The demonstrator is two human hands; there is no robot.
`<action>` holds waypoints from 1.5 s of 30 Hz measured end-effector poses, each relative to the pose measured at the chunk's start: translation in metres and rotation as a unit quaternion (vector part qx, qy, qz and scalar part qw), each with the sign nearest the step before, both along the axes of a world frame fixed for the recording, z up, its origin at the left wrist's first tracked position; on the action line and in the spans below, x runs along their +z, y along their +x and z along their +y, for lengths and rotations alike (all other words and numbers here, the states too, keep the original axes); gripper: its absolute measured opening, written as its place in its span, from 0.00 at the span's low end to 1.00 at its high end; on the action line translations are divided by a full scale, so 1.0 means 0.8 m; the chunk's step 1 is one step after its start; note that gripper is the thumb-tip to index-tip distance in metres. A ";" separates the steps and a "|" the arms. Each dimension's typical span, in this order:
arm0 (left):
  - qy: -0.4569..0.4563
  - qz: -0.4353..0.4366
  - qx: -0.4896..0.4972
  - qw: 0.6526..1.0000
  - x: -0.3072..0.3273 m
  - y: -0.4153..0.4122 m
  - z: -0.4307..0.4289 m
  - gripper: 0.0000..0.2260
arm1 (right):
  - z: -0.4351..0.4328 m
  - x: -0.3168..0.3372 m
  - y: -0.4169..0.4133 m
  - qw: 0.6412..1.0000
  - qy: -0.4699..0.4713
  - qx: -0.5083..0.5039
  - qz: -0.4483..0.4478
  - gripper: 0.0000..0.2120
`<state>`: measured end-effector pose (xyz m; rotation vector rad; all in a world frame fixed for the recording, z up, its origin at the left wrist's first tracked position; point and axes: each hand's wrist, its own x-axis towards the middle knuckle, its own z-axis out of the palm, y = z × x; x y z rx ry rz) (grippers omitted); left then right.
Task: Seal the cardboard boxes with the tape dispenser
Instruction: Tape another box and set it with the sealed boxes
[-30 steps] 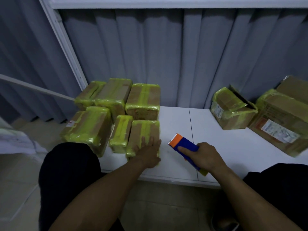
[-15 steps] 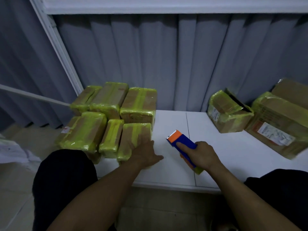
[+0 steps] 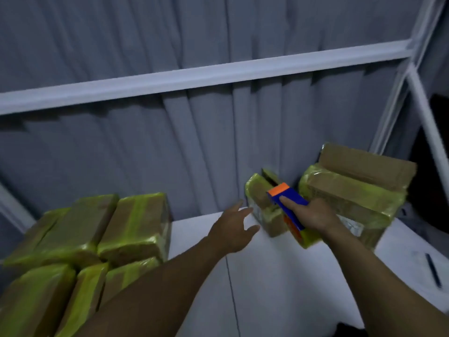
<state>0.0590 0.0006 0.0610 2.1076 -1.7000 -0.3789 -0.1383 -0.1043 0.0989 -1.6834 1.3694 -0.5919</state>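
My right hand (image 3: 315, 215) grips a blue and orange tape dispenser (image 3: 288, 198) with a roll of yellow-green tape, held in front of a small cardboard box (image 3: 258, 198) wrapped in yellow-green tape, one flap up. My left hand (image 3: 234, 229) is open with fingers spread, hovering over the white table (image 3: 279, 276) just left of that small box, not touching it. A larger taped box (image 3: 352, 193) with an open flap stands to the right.
A stack of several taped boxes (image 3: 85, 239) fills the table's left side. A dark pen (image 3: 433, 269) lies at the right edge. Grey curtains and a white frame bar (image 3: 206, 74) stand behind the table.
My left hand left the stacked box on the left and moved right toward the small box. My right hand carried the dispenser up and right. The view swung right and upward.
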 end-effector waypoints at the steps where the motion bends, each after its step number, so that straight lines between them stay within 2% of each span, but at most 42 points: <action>1: -0.001 0.008 -0.013 1.000 -0.002 -0.006 -0.024 0.28 | -0.017 -0.008 -0.005 1.000 0.002 -0.026 -0.013 0.26; 4: 0.000 0.050 -0.052 0.997 -0.020 -0.021 -0.096 0.27 | -0.058 -0.028 -0.015 0.997 0.015 -0.067 -0.020 0.28; 7: 0.046 0.035 -0.046 0.997 -0.037 -0.033 -0.156 0.29 | -0.088 -0.051 -0.023 0.996 0.006 -0.086 -0.020 0.29; 11: 0.001 0.004 -0.062 0.998 -0.080 -0.029 -0.217 0.34 | -0.117 -0.072 -0.024 0.996 0.007 -0.091 -0.011 0.30; 15: -0.033 -0.004 0.029 0.999 -0.083 -0.035 -0.223 0.19 | -0.135 -0.078 -0.015 0.995 0.011 -0.097 -0.025 0.31; 17: -0.045 -0.030 0.049 0.997 -0.081 -0.031 -0.209 0.19 | -0.137 -0.076 -0.009 0.996 -0.005 -0.089 -0.026 0.30; 22: -0.045 -0.026 0.055 0.997 -0.077 0.018 -0.126 0.17 | -0.118 -0.047 0.018 0.997 -0.039 -0.058 -0.041 0.30; 25: -0.050 -0.036 0.048 0.997 -0.074 0.051 -0.053 0.20 | -0.086 -0.030 0.046 0.997 -0.068 -0.039 -0.027 0.29; 28: -0.074 0.112 0.033 0.990 -0.073 0.066 0.021 0.21 | -0.039 -0.023 0.082 0.997 -0.067 0.025 -0.027 0.29; 30: -0.086 0.178 0.033 0.980 -0.072 0.072 0.068 0.20 | -0.005 -0.028 0.105 0.995 -0.070 0.071 -0.030 0.29; 34: -0.082 0.205 0.072 0.973 -0.070 0.096 0.146 0.19 | 0.057 -0.028 0.138 0.988 -0.056 0.136 -0.053 0.28; 37: -0.094 0.157 0.124 0.975 -0.070 0.118 0.180 0.18 | 0.086 -0.030 0.160 0.982 -0.028 0.171 -0.069 0.29; 39: -0.064 0.144 0.146 0.977 -0.073 0.133 0.196 0.17 | 0.100 -0.029 0.173 0.979 -0.022 0.193 -0.063 0.27; 41: -0.048 0.180 0.158 0.970 -0.071 0.145 0.211 0.17 | 0.112 -0.029 0.185 0.972 -0.007 0.225 -0.069 0.25; 43: -0.075 0.241 0.174 0.952 -0.070 0.152 0.222 0.16 | 0.121 -0.029 0.193 0.965 0.013 0.250 -0.078 0.22; 45: -0.062 0.261 0.163 0.949 -0.068 0.153 0.230 0.13 | 0.127 -0.028 0.199 0.963 0.024 0.257 -0.074 0.21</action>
